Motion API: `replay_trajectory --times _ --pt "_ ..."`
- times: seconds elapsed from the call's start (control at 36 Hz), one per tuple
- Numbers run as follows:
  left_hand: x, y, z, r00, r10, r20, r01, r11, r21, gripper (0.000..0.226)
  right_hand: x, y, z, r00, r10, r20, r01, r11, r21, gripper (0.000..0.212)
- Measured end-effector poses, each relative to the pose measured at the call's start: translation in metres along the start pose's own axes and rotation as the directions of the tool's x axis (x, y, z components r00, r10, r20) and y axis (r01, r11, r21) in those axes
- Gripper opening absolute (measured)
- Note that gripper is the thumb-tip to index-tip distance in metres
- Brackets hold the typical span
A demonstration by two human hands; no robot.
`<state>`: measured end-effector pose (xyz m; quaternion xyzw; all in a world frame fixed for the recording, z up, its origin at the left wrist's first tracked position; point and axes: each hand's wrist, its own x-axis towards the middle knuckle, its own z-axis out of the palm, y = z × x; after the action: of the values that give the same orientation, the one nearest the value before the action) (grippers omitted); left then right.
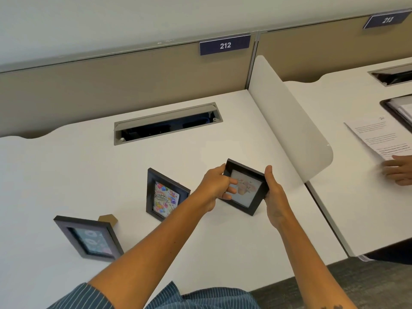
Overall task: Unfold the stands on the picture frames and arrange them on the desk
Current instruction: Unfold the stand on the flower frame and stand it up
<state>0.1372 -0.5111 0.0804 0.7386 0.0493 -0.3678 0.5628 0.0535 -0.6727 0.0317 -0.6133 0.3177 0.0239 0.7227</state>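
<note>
Three black picture frames are on or over the white desk (66,170). A frame with a pale flower picture (246,188) is held tilted just above the desk, face toward me. My left hand (215,186) grips its left edge and my right hand (275,192) grips its right edge. A frame with a colourful birthday card (166,196) stands upright left of my hands. At the far left another frame with a teal picture (89,238) stands, its brown stand (108,219) showing behind it.
An open grey cable tray (167,123) is set into the desk at the back. A white divider panel (289,121) rises on the right. Beyond it, another person's hand (398,169) rests on a printed paper (376,139) on the neighbouring desk.
</note>
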Motion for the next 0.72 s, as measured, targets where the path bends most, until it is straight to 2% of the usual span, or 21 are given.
replay_trajectory --times 0.14,0.22,0.33,0.47,0.56,0.64,0.72 --pt "0.001 -0.003 0.001 1.000 0.008 0.020 -0.009 1.000 0.028 0.068 -0.001 -0.001 0.000 1.000 0.015 -0.004 -0.015 1.000 0.001 0.065" --pt "0.002 -0.005 0.001 1.000 0.018 0.015 -0.018 0.999 0.045 0.062 -0.002 -0.001 0.000 1.000 0.015 -0.007 -0.015 1.000 -0.005 0.063" --pt "-0.001 -0.011 0.003 0.999 0.032 -0.007 -0.031 0.996 0.089 0.057 -0.003 -0.002 0.001 1.000 0.004 -0.016 -0.005 0.998 -0.063 0.076" --pt "-0.013 -0.018 0.008 0.996 0.085 -0.039 -0.079 0.986 0.145 0.074 -0.008 -0.004 0.001 0.999 -0.020 -0.051 0.013 0.990 -0.139 0.109" --pt "-0.020 -0.022 0.012 0.990 0.132 -0.056 -0.122 0.980 0.157 0.080 -0.013 -0.003 0.002 0.991 -0.077 -0.112 0.056 0.982 -0.180 0.109" --pt "-0.029 -0.024 0.012 0.983 0.180 -0.047 -0.169 0.970 0.174 0.081 -0.015 0.002 0.000 0.974 -0.148 -0.170 0.100 0.959 -0.264 0.124" --pt "-0.039 -0.027 0.009 0.965 0.263 -0.014 -0.252 0.938 0.237 0.081 -0.020 0.007 -0.001 0.933 -0.274 -0.234 0.160 0.897 -0.413 0.118"
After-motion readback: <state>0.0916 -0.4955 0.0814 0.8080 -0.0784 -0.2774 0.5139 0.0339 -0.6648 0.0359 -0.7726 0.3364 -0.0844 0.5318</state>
